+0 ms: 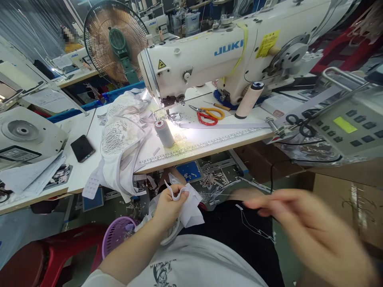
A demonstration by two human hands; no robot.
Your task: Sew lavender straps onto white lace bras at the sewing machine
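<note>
My left hand (169, 203) is closed around a small piece of white fabric (190, 207) with a narrow white strap looping over my fingers, held above my lap below the table edge. My right hand (302, 221) hovers to the right at lap height, smeared by motion, fingers stretched out and pointing left, nothing visible in it. A thin white thread (254, 228) lies on my black trousers between the hands. On the table above, a pile of white lace garments (124, 135) lies left of the needle of the white JUKI sewing machine (227, 52).
On the sewing table (209, 145) stand a grey thread spool (164, 133), a cream thread cone (249, 100) and red-and-yellow scissors (208, 114). A black phone (82, 148) lies at left. A purple basket (115, 235) and red stool (42, 255) are lower left; a control panel (347, 127) at right; fan (115, 40) behind.
</note>
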